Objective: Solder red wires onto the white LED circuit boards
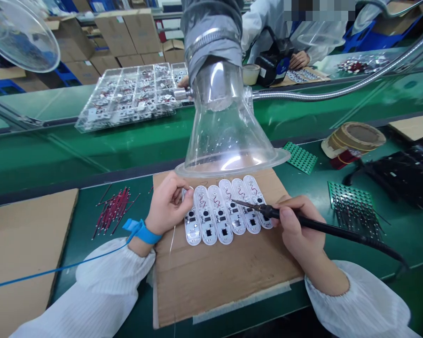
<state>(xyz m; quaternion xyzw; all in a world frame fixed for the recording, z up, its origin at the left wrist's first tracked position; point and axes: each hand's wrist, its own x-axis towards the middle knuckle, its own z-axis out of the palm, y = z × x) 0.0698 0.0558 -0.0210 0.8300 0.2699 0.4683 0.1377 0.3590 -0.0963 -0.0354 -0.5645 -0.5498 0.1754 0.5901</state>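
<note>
Circuit boards (pixel 220 220), six, white with rounded ends, lie side by side in a row at the centre of the frame, on a brown cardboard sheet (pixel 225 286). Thin red wires show on their upper portions. Nearest the camera, two white sleeves (pixel 102 286) enter at lower left and lower right. A blue wrist strap (pixel 143 231) with a cord running to the left edge is worn at the left wrist. Left hand (pixel 171 202): fingers curled in toward the thumb at the upper end of the leftmost board; whether they are clamped on anything cannot be determined. A thin pale strand shows just below it. Right hand (pixel 301 225), well apart from the left: fingers closed around a black soldering iron (pixel 273 213), its tip over the fourth board from the left; contact cannot be confirmed.

Left of the sheet lies a loose pile of dark red wires (pixel 113 212). At right, a green panel (pixel 343 190) is partly covered by dark strands; farther up are a second green panel (pixel 299 157) and a tape roll (pixel 356 141). A clear funnel hood (pixel 229 136) occupies upper centre, beyond the row. Behind it, at upper left, sits a compartmented clear tray (pixel 134 91) of small parts. At upper right, a co-worker's hand (pixel 299 60) rests near further boards. Cardboard boxes (pixel 127 35) are stacked in the background.
</note>
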